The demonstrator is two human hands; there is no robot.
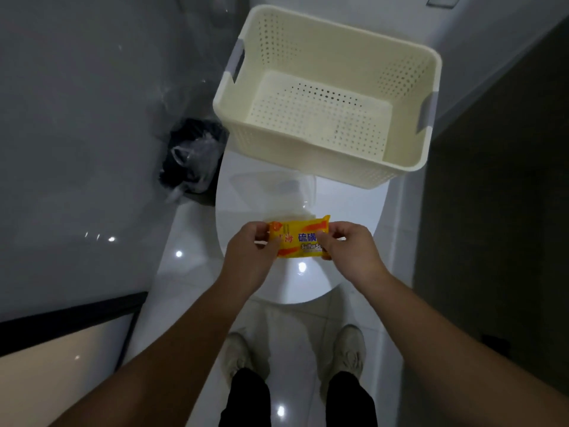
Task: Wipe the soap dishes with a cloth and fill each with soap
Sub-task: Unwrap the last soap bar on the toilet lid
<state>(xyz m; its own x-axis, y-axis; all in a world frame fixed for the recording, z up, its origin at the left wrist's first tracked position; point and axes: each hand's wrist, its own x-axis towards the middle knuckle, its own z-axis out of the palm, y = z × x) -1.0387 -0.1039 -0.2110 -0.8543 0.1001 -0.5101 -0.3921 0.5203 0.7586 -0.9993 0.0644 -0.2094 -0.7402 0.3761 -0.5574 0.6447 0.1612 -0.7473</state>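
Soap pack (300, 238): yellow, sealed as far as can be seen, held level at centre frame above the white toilet lid (243, 211). Left hand (249, 254) pinches the pack's left end; right hand (351, 248) pinches the right end, thumb and fingers curled on the wrapper. Neither hand is free.

Dish (274, 189): a clear container, taken to be a soap dish, sits on the lid just above the pack in the frame. It appears to hold no soap; whether it has been wiped cannot be told. No cloth is in view.

Basket (323, 167): cream, perforated, nothing visible inside, upper centre to upper right. A lined bin (194, 158) stands at left.

Judged step: opening the wrapper.

Risks noted:
- Wrapper giving way at once under the two-ended pull; the bar could shoot out and land on the lid or floor.
- Bar slipping from the fingers once bare.
- The dish is near-invisible against the white lid; a hand lowering the bar could nudge it off the curved edge.
- Loose wrapper dropped short of the bin.
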